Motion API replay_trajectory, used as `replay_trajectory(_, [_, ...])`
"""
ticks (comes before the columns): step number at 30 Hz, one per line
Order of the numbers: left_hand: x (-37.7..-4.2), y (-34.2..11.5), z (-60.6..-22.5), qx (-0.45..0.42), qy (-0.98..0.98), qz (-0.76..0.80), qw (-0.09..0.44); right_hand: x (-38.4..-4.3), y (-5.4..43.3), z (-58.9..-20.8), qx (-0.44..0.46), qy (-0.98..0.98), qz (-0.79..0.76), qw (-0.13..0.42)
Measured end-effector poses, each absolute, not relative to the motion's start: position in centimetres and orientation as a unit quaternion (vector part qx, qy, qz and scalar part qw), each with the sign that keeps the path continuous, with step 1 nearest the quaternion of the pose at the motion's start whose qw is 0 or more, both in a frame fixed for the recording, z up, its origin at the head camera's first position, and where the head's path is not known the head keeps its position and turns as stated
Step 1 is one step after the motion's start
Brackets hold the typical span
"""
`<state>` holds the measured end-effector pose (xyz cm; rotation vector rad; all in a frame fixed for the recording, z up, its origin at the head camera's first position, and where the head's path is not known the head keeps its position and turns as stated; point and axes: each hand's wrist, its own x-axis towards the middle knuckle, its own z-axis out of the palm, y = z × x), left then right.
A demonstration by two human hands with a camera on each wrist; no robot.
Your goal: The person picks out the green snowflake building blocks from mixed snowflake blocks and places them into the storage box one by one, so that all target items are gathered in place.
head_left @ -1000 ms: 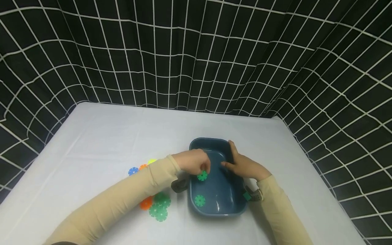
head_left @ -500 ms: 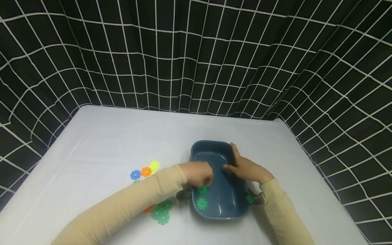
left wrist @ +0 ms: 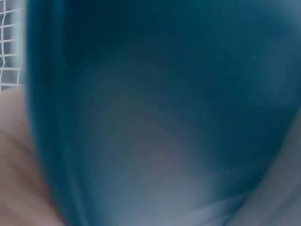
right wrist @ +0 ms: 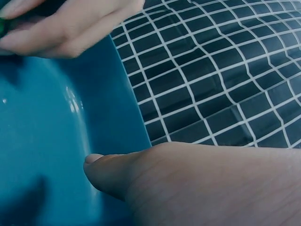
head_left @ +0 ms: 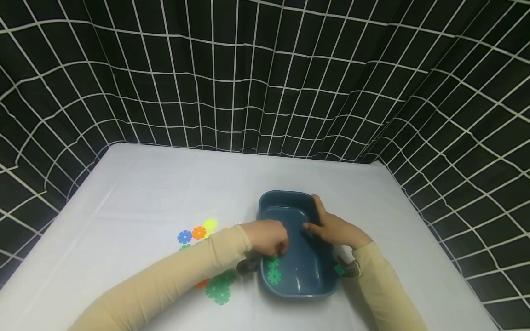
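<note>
A blue plastic bin [head_left: 306, 271] stands on the white-covered table. My left hand [head_left: 269, 236] reaches over its left side, pinching a green notched disc [head_left: 273, 263] low inside; in the right wrist view only a bit of green shows between those fingers. Right beside it, another green disc [head_left: 274, 276] lies in the near left corner. My right hand [head_left: 339, 228] holds the bin's right wall, thumb inside and fingers outside. Close up, the thumb [right wrist: 110, 172] shows along the inner wall. The left wrist view is mostly blurred blue bin.
Left of the bin, several notched discs lie on the table [head_left: 145, 184]: a blue disc [head_left: 185, 236], an orange disc [head_left: 199, 232], a yellow disc [head_left: 210, 224] and a cluster of green discs [head_left: 218, 289]. My left sleeve covers some. A black curtain with white grid lines [head_left: 232, 82] surrounds the table.
My left hand has come down and toward the near end of the bin, bringing its green disc next to the lying one. The right hand stays on the wall; the view shifted slightly.
</note>
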<state>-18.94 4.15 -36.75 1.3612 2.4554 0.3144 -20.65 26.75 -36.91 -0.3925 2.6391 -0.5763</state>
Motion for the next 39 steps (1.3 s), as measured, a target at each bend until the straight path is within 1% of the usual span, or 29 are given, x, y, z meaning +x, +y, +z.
replay_trajectory(3, [-19.2, 3.5, -36.6, 0.489, 0.847, 0.151, 0.144, -20.7, 26.6, -37.0, -0.144, 0.946, -0.206, 0.205])
replay_trajectory(8, [-19.1, 0.8, -35.3, 0.496, 0.827, 0.254, 0.079, -20.7, 26.5, -36.9, -0.141, 0.945, -0.208, 0.211])
replay_trajectory(12, [-18.5, -3.1, -34.1, 0.458, 0.828, 0.323, 0.032, -20.8, 26.5, -36.8, -0.14, 0.944, -0.207, 0.215])
replay_trajectory(15, [-18.0, -6.4, -33.8, 0.407, 0.853, 0.327, 0.016, -20.7, 26.4, -36.9, -0.14, 0.945, -0.206, 0.213])
replay_trajectory(19, [-17.2, -9.9, -35.0, 0.348, 0.899, 0.266, 0.024, -20.6, 26.6, -37.0, -0.137, 0.948, -0.199, 0.21])
replay_trajectory(25, [-16.3, -13.0, -37.5, 0.303, 0.928, 0.208, 0.056, -20.7, 26.6, -37.1, -0.141, 0.948, -0.197, 0.205])
replay_trajectory(31, [-15.6, -13.7, -39.0, 0.298, 0.929, 0.199, 0.097, -20.7, 26.6, -37.1, -0.145, 0.947, -0.202, 0.204])
replay_trajectory(39, [-15.4, -13.5, -39.8, 0.288, 0.929, 0.206, 0.104, -20.6, 26.5, -36.9, -0.14, 0.947, -0.206, 0.205])
